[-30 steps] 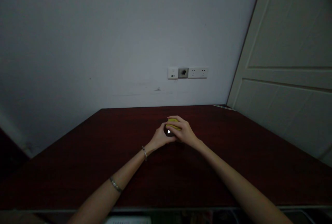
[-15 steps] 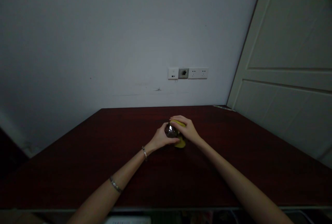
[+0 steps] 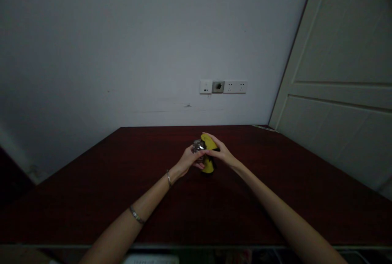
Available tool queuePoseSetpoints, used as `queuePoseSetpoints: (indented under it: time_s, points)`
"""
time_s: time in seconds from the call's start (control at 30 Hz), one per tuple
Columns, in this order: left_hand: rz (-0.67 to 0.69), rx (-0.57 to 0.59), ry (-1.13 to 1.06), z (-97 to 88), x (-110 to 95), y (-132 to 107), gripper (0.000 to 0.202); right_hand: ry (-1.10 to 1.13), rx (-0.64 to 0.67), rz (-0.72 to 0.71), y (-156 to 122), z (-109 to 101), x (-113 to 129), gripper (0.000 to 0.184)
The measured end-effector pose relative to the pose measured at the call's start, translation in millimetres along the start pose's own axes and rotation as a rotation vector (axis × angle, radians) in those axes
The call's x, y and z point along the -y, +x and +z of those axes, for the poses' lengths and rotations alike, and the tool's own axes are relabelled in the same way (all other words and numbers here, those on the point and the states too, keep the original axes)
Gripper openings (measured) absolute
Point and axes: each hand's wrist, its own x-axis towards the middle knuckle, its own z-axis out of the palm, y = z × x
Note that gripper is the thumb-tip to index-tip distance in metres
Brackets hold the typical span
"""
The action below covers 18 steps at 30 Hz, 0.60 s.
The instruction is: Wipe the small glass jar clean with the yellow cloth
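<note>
Over the middle of the dark red table (image 3: 137,198), my left hand (image 3: 185,161) is closed around a small, shiny, see-through glass (image 3: 198,145) with bright glints on it. Its exact form is partly hidden by my fingers. A yellow cloth (image 3: 209,142) with a dark side is gripped in my right hand (image 3: 224,154), pressed against the glass's right side. Part of the cloth hangs below my thumbs. Both thumbs come close together in front.
Behind the table is a pale wall (image 3: 153,43) with a row of sockets (image 3: 235,87). A white panelled door (image 3: 339,60) borders the right side. A thin flat strip (image 3: 265,128) lies at the table's far right corner. Items sit below the near edge.
The glass has turned and shifted slightly left in my left hand. My right hand has opened out the cloth, so more yellow shows beside the glass.
</note>
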Motion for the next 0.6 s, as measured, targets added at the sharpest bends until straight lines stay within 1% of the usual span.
queuePoseSetpoints:
  time_s: [0.13, 0.2, 0.3, 0.43, 0.6]
  points:
    - [-0.014, 0.025, -0.036, 0.6, -2, -1, 0.056, -0.027, 0.071, 0.0, -1, 2, 1, 0.088]
    - [-0.041, 0.036, -0.043, 0.5, -3, -1, 0.057, -0.044, 0.071, -0.004, -2, 3, 0, 0.092]
    - [-0.084, 0.059, -0.048, -0.3, -2, -1, 0.056, -0.102, 0.029, -0.013, -3, 7, -3, 0.093]
    - [-0.098, 0.088, -0.055, -1.7, 0, 0, 0.055, -0.167, -0.048, -0.02, -4, 11, -5, 0.089]
    - [-0.102, 0.141, -0.073, -7.9, 3, 2, 0.058, -0.142, -0.11, -0.015, -2, 15, -5, 0.089]
